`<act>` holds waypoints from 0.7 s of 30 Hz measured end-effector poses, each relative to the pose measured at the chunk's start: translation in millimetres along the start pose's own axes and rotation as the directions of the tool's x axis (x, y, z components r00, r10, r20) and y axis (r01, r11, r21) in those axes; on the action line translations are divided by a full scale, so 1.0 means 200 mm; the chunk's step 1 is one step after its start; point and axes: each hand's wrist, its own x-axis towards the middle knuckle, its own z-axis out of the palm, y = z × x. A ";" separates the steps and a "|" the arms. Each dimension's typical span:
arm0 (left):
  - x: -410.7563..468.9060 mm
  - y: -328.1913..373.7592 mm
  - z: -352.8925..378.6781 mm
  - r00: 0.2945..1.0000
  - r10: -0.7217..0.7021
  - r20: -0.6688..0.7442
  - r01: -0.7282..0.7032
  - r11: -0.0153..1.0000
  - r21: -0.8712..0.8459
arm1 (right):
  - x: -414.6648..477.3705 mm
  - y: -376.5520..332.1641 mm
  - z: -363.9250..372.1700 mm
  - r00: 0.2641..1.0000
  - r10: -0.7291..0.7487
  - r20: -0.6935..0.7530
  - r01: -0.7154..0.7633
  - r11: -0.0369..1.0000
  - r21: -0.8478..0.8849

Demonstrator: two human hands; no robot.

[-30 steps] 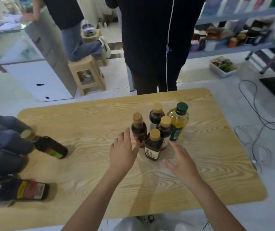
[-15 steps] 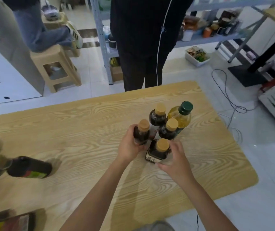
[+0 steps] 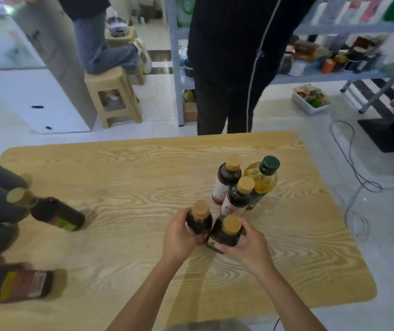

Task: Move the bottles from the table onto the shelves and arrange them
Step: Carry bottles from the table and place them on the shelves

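Observation:
On the wooden table (image 3: 129, 247) my left hand (image 3: 179, 235) grips a dark sauce bottle with a tan cap (image 3: 199, 220). Beside it my right hand (image 3: 248, 244) grips a squarer dark bottle with a tan cap (image 3: 227, 231). Both bottles are pulled a little toward me from the cluster. Behind them stand two more dark tan-capped bottles (image 3: 237, 195) (image 3: 227, 179) and a yellow oil bottle with a green cap (image 3: 262, 180). The grey metal shelves (image 3: 334, 75) stand beyond the table.
Several dark bottles crowd the table's left edge, one with a gold cap (image 3: 55, 212) and one with a red-yellow label (image 3: 21, 286). A person in black (image 3: 236, 56) stands at the far edge before the shelves. A beige stool (image 3: 112, 96), a white tray (image 3: 310, 99) and floor cables (image 3: 356, 168) lie around.
A second ago both hands were open and reaching. They closed round the two nearest bottles and have since drawn them toward me, away from the cluster.

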 end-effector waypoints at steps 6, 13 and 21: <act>-0.33 0.02 0.04 0.920 -0.297 -0.255 0.269 0.953 -0.140 | 0.02 0.09 -0.07 0.971 -0.051 0.234 0.048 0.999 0.019; -0.74 0.10 -0.11 0.778 -0.423 -0.465 0.258 0.889 -0.377 | -0.09 -0.07 -0.05 0.857 -0.218 0.467 0.162 0.974 0.158; -1.43 0.22 -0.46 0.503 -0.445 -0.741 0.164 0.891 -0.424 | -0.54 -0.60 0.26 0.516 -0.499 0.696 0.326 0.866 0.379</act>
